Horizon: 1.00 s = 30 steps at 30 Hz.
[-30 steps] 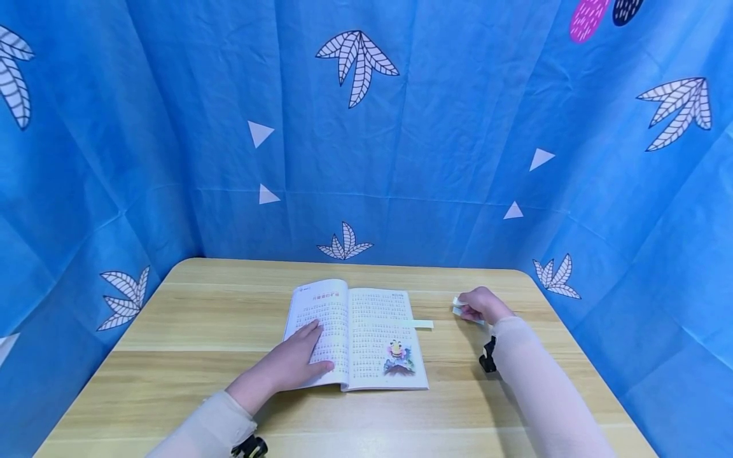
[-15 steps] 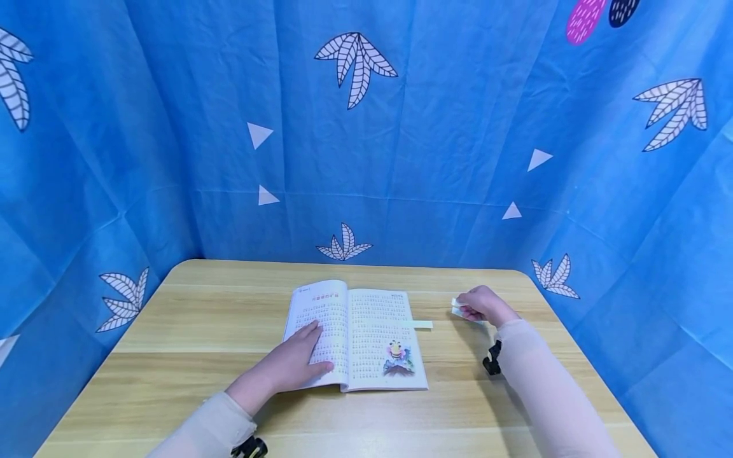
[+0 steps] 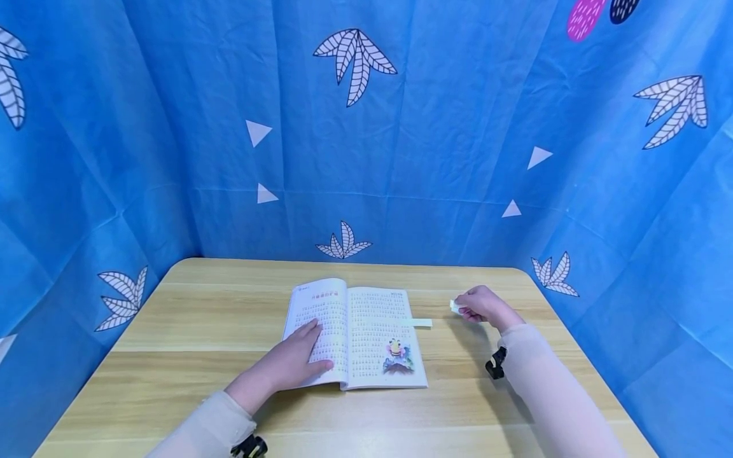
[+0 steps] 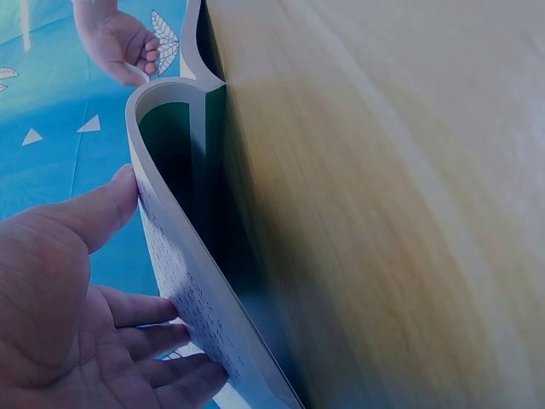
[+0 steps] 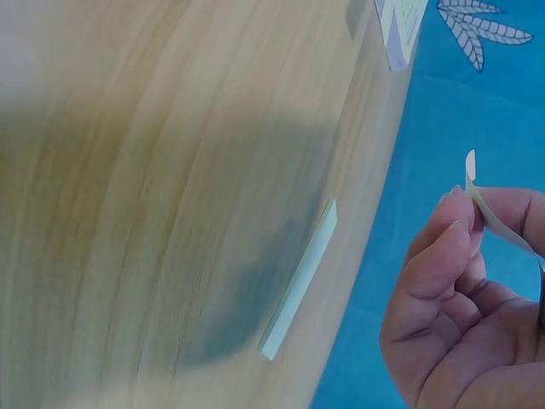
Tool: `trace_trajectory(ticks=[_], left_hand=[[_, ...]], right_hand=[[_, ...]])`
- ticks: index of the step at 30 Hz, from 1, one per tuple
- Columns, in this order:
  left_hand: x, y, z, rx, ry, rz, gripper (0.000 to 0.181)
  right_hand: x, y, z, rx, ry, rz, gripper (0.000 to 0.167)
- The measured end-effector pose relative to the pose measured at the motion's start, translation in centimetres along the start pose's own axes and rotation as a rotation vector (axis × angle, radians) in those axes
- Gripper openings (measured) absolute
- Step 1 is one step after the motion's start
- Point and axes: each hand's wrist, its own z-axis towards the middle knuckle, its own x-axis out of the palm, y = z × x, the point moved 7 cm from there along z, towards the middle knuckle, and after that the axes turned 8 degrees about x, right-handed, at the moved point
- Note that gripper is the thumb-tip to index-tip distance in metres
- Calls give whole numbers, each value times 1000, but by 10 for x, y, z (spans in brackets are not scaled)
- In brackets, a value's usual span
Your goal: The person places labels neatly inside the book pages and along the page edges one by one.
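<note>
An open book [image 3: 372, 356] lies on the table, its left page under my left hand [image 3: 286, 362], whose fingers are spread. In the left wrist view the fingertips of that hand [image 4: 102, 298] touch the curved page [image 4: 183, 264]. A pale green strip [image 3: 422, 323] sticks out from the book's right edge. To the right of the book, my right hand [image 3: 483, 306] pinches a thin pale strip [image 3: 455, 306]. The right wrist view has this strip [image 5: 498, 223] bent between thumb and finger of the hand [image 5: 468, 315], above the table, apart from another pale green strip [image 5: 298, 281] lying there.
The wooden table [image 3: 200, 318] has rounded far corners. A blue patterned curtain [image 3: 366, 146] hangs behind it and along both sides. A dark device is strapped at each wrist.
My right forearm and wrist have shifted slightly to the right, while the fingers stay almost in place with the strip. My left hand has stayed on the page.
</note>
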Motion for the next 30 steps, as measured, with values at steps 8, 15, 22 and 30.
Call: trace_trajectory(ticks=[8,15,22,30], left_hand=[[-1,-1,0,10,-1,12,85],[-1,-1,1,1,4,2,85],[-1,0,1,-1,9,12,85],[0,-1,0,-7,12,11,84]], right_hand=[[7,4,-8,-51,17,-17,18],[13,7,-16,-68,9,-27,16],[22,11,-24,-80,13,-46,16],[32,12,-28,-94,36,-57,16]])
